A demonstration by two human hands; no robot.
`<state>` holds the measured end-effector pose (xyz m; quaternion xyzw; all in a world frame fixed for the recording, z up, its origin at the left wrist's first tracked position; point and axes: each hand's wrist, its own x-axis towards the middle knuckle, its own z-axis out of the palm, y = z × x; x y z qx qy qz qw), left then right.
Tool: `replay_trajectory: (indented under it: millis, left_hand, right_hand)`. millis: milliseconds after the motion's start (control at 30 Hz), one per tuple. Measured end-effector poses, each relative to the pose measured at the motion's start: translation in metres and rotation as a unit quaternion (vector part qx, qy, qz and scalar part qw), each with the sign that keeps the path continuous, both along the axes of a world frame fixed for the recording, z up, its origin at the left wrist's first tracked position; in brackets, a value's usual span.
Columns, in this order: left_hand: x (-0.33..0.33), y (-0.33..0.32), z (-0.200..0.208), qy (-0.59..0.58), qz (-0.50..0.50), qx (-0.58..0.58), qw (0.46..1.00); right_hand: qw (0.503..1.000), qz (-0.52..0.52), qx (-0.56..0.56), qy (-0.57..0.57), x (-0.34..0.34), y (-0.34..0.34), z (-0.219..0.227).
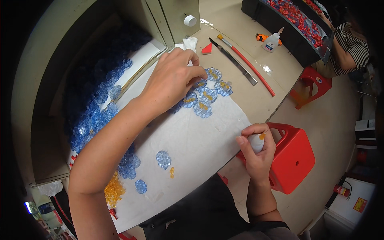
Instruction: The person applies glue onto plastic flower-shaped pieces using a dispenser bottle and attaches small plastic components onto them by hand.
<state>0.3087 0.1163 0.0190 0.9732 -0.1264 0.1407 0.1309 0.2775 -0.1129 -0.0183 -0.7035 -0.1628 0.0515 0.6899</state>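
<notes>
"What's in the grip?"

"The right hand (259, 162) is curled around a small white bottle (256, 144), near the right edge of the white sheet (200, 146)."

"And the left hand (170, 78)?"

"Fingers bent at the far cluster of blue flower pieces (212, 92). I can't tell whether it's pinching one; the fingertips are partly hidden."

"What lies on those pieces?"

"Small orange bits on several. Nearer, a loose blue flower (163, 160) lies beside an orange piece (172, 173)."

"Farther out?"

"To the left, a blue heap (94, 124), with an orange heap (115, 190) on its near side. Beyond the cluster, toward the right, lie a dark, slim tool (234, 61) and a red-handled brush (252, 66). Off the table's right edge stands a red stool (294, 162)."
</notes>
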Motion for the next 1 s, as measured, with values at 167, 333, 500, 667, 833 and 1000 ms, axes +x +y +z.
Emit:
replay_trajectory:
  millis: [167,333,500,667,833,1000]
  left_hand:
    - [0.015,0.007,0.006,0.060,-0.032,0.024,0.997]
    - [0.022,0.012,0.017,0.150,-0.077,0.087,0.982]
    - [0.026,0.012,0.018,0.173,-0.082,0.114,0.975]
    - [0.031,0.008,0.018,0.164,-0.116,0.147,0.969]
    - [0.031,0.009,0.014,0.101,-0.168,0.157,0.968]
    - [0.028,0.011,0.019,0.105,-0.165,0.076,0.978]
  right_hand:
    - [1.000,0.012,0.007,-0.009,0.003,0.000,-0.003]
    - [1.000,0.019,0.009,-0.008,0.004,-0.001,-0.004]
    - [1.000,0.022,0.007,-0.009,0.004,-0.001,-0.005]
    - [1.000,0.025,0.012,-0.002,0.004,-0.002,-0.005]
    - [1.000,0.023,0.011,-0.004,0.006,-0.003,-0.005]
    - [1.000,0.025,0.016,-0.005,0.005,-0.002,-0.004]
